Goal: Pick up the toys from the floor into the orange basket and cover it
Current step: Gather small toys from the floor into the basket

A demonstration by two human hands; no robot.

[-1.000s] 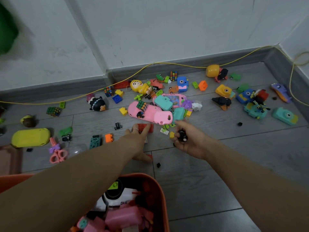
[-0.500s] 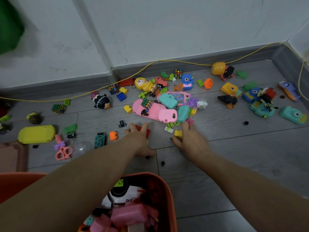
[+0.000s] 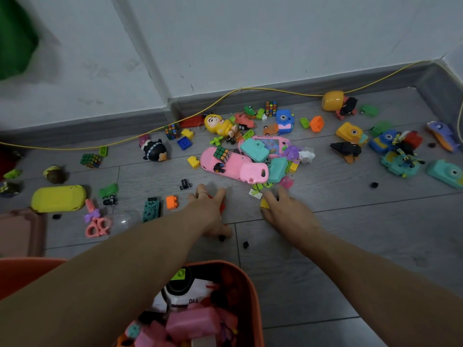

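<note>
both hands are down gathering small bricks just short of the pink toy pile, the left hand (image 3: 209, 211) curled over a red brick (image 3: 222, 207), the right hand (image 3: 288, 211) pinching a yellow one (image 3: 264, 204) (fingers blurred), so next lift both back to the orange basket (image 3: 253, 304) by the elbows.

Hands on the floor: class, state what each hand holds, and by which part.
Left hand covers a red block; right hand touches a yellow block. Whether either grips cannot be told.
</note>
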